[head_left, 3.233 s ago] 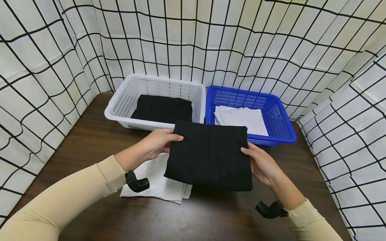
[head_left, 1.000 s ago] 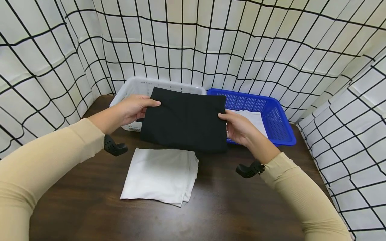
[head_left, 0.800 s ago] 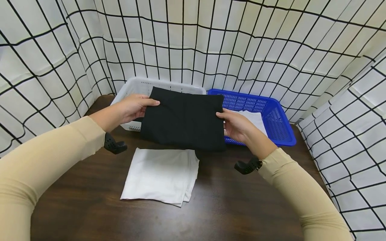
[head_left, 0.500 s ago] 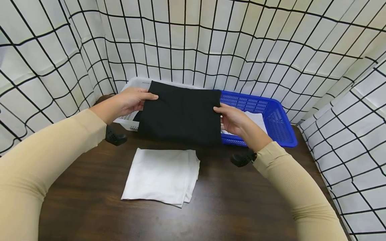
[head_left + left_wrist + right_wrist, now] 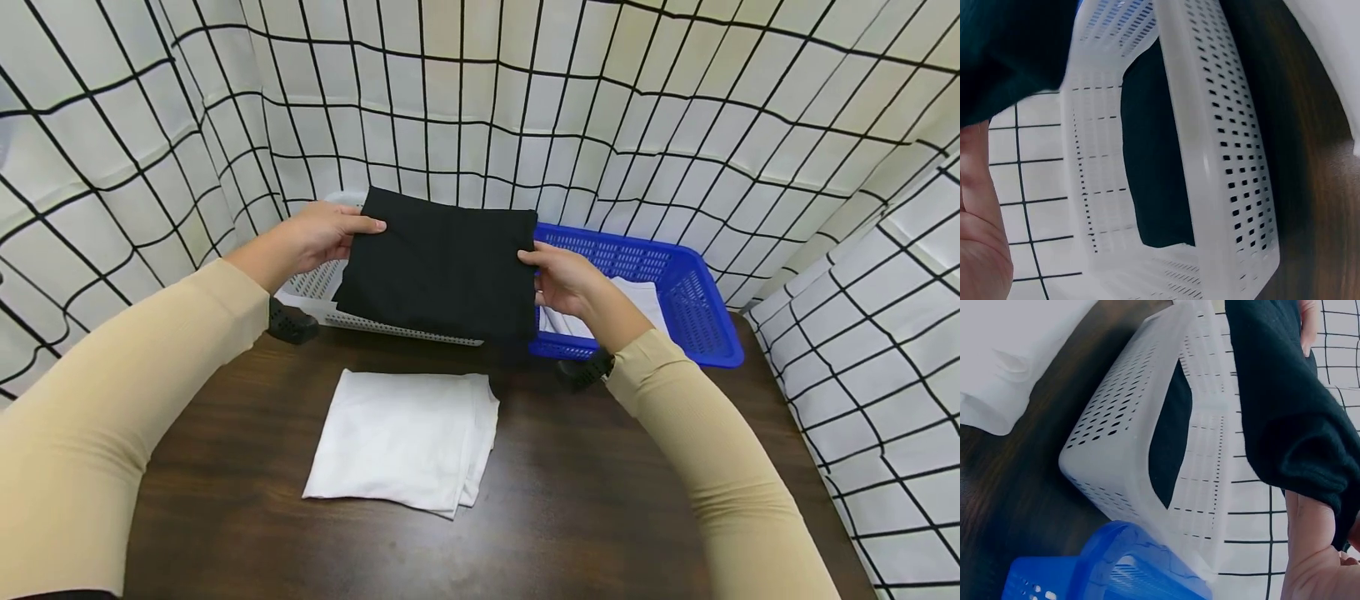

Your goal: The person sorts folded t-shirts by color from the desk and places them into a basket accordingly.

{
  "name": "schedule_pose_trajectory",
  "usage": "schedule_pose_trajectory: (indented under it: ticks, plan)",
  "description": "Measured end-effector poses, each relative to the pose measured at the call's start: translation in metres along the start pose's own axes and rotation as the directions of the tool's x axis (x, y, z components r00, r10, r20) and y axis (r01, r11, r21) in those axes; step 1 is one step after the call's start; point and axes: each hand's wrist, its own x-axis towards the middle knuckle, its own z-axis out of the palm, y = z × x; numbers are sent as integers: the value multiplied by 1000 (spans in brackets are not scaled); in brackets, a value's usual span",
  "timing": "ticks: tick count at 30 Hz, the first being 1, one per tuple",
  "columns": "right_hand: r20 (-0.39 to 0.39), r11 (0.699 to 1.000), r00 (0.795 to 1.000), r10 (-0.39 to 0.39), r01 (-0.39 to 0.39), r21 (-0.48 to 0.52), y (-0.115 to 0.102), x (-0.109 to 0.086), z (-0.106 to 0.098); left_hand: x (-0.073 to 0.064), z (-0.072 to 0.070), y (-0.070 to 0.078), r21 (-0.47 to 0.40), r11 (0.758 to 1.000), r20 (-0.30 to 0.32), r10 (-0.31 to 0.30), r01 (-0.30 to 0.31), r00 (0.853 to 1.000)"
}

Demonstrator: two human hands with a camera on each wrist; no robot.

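A folded black cloth [image 5: 442, 267] is held up by its two sides above the white basket [image 5: 318, 304]. My left hand [image 5: 318, 236] pinches its left edge, thumb on top and fingers beneath. On the opposite edge my right hand [image 5: 562, 279] has the same grip. In the left wrist view, another black cloth [image 5: 1147, 150] lies inside the white basket, below the held one and apart from it. The held cloth hides most of the basket in the head view.
The blue basket [image 5: 693, 304], with folded white cloth [image 5: 637, 304] inside, stands right of the white one. A folded white cloth [image 5: 397, 437] lies on the dark wooden table [image 5: 600, 500] in front. Grid-patterned white curtains [image 5: 465, 100] enclose the back and sides.
Both hands have carried the black cloth away from me and to the left, from over the table's middle to above the white basket. The white cloth on the table is now fully uncovered.
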Motion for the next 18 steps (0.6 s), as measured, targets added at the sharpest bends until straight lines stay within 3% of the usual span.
schedule_pose_trajectory:
  ticks: [10, 18]
  plan:
    - [-2, 1000, 1000, -6, 6, 2, -9, 18, 11, 2, -12, 10, 47, 999, -100, 18, -13, 995]
    - [0, 1000, 1000, -1, 1, -12, -16, 29, 18, 8, -19, 14, 77, 997, -177, -2, 16, 984]
